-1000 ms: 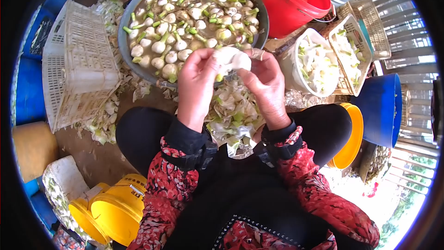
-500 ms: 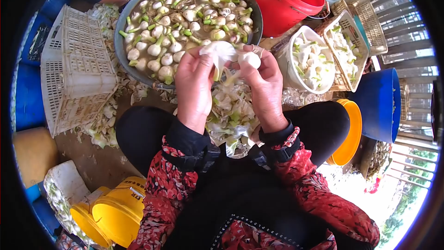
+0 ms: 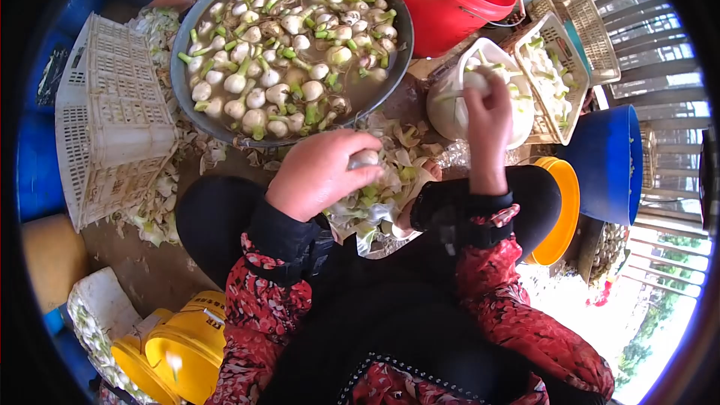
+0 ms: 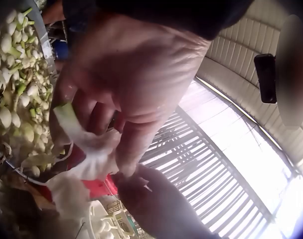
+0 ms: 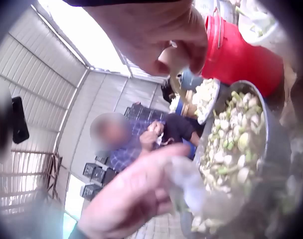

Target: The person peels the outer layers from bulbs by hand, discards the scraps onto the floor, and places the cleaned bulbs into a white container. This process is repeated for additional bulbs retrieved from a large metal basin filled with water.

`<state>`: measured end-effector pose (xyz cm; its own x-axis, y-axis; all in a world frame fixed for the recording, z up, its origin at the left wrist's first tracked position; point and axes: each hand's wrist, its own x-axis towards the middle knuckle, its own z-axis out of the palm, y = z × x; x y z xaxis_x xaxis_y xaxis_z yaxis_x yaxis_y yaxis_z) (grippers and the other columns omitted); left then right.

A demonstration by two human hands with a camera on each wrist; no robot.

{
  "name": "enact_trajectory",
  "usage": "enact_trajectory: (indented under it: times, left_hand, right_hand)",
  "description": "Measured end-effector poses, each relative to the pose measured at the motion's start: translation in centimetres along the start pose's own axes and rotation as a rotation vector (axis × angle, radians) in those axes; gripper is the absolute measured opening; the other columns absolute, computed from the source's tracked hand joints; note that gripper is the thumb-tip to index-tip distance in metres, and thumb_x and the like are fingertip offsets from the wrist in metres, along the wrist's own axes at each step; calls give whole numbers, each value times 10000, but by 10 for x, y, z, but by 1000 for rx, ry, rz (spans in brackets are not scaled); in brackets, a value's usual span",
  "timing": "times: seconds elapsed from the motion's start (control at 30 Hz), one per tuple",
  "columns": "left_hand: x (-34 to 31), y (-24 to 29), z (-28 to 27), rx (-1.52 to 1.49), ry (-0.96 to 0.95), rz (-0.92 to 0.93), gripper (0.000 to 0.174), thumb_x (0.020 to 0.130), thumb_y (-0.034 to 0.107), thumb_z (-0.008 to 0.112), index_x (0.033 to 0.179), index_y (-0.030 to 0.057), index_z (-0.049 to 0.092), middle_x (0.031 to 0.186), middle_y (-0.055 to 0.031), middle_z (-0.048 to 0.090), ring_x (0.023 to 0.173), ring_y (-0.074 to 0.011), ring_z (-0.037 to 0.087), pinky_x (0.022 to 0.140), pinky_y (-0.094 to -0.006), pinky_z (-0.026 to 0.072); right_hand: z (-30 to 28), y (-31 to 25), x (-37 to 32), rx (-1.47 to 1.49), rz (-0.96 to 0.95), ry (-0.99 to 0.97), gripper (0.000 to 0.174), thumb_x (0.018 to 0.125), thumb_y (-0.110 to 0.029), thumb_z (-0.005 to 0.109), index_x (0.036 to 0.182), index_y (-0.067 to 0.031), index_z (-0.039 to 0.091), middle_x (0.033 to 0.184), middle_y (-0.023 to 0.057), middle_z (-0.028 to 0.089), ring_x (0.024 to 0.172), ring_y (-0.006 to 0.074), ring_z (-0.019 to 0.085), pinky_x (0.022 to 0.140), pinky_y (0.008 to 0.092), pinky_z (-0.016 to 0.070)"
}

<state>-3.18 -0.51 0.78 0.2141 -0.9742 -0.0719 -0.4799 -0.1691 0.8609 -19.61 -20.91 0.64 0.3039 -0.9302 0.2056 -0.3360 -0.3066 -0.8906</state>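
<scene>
In the head view my left hand [image 3: 322, 172] is above the heap of peelings [image 3: 367, 206], with a pale piece [image 3: 364, 159] between thumb and fingers. The left wrist view shows that hand [image 4: 136, 69] holding a limp white peel [image 4: 94, 162] with a green stem end. My right hand [image 3: 491, 124] is over the white bucket [image 3: 442, 109] of peeled bulbs, its fingertips at a white bulb. In the right wrist view, a pale bulb [image 5: 174, 59] is gripped in the right hand [image 5: 159, 32], and the left hand [image 5: 131, 191] appears below it with blurred peel.
A wide basin [image 3: 182, 94] of bulbs in water stands ahead, a red bucket [image 3: 435, 15] to its right. A white crate [image 3: 116, 127] is at left; a basket [image 3: 547, 131], blue tub [image 3: 600, 165] and yellow bucket [image 3: 566, 210] stand right. Another person [image 5: 126, 139] sits across.
The hands, together over the basin's near edge before, have parted. My left hand has come down towards the peelings; my right has moved right, over the white bucket. The head view has shifted slightly.
</scene>
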Motion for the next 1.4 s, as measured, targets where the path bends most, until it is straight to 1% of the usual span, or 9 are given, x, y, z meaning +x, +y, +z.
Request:
enact_trajectory:
  times: [0.1, 0.3, 0.53, 0.83, 0.9, 1.0, 1.1, 1.23, 1.4]
  left_hand:
    - [-2, 2, 5, 129, -62, -79, 343, 851, 358, 745, 1068, 93, 736, 902, -122, 725, 875, -331, 701, 761, -446, 540]
    - [1, -5, 1, 232, -44, -152, 264, 883, 327, 730, 991, 86, 737, 849, -119, 723, 797, -330, 689, 715, -427, 522]
    - [1, -25, 0, 243, 190, -188, 263, 898, 285, 727, 1081, 100, 692, 868, -106, 707, 794, -297, 689, 698, -401, 531]
    - [24, -30, 6, 13, 669, -222, 410, 912, 238, 745, 1251, 45, 621, 1069, -138, 689, 849, -249, 719, 747, -378, 565]
    - [27, -29, 6, -458, 680, -161, 417, 887, 154, 764, 1256, 30, 616, 1062, -115, 690, 817, -196, 709, 725, -325, 562]
    - [20, -24, -1, -613, 660, -115, 416, 929, 36, 701, 1328, 16, 587, 1182, -85, 677, 939, -129, 680, 806, -273, 552]
    - [15, -14, -2, -736, 529, -57, 407, 996, 1, 621, 1398, 3, 557, 1319, -90, 642, 1082, -126, 651, 921, -266, 536]
    - [13, -9, 1, -798, 511, 35, 368, 1006, 27, 625, 1372, 7, 598, 1276, -74, 667, 1084, -131, 656, 922, -279, 543]
    - [12, -11, -3, -139, 673, 89, 222, 980, 57, 651, 1185, 3, 714, 1048, -126, 747, 944, -183, 720, 847, -305, 559]
  right_hand:
    - [1, 14, 25, -680, -578, 383, 464, 843, -133, 728, 1284, -40, 619, 1130, 151, 665, 1035, 344, 629, 935, 443, 497]
    - [130, 60, 6, -409, -277, -664, 308, 847, -197, 701, 1131, -81, 674, 1000, 179, 698, 973, 375, 683, 843, 448, 549]
    - [211, 121, 12, -519, -303, -1089, 549, 714, -302, 799, 1194, -100, 626, 1130, 230, 643, 1102, 421, 624, 930, 486, 520]
    - [105, -29, -30, -322, -643, -547, 566, 714, -46, 790, 1241, -41, 586, 1191, 202, 581, 1075, 411, 605, 913, 444, 532]
    - [92, -45, -39, -280, -743, -520, 571, 722, -17, 792, 1251, -28, 578, 1206, 188, 565, 1074, 387, 610, 901, 424, 545]
    - [70, -45, -47, 135, -270, -587, 635, 875, -28, 753, 1443, -29, 470, 1374, 111, 543, 1201, 188, 571, 907, 313, 540]
    - [60, -42, -46, 521, 239, -688, 519, 951, -96, 712, 1412, -6, 491, 1190, 77, 670, 1016, 123, 642, 832, 259, 522]
    - [61, -38, -50, 533, 191, -651, 467, 953, -114, 714, 1365, -15, 518, 1091, 46, 695, 954, 105, 650, 801, 240, 508]
    - [74, -30, -57, 487, 165, -577, 438, 909, -92, 770, 1264, 4, 531, 1043, 64, 687, 884, 96, 665, 782, 253, 561]
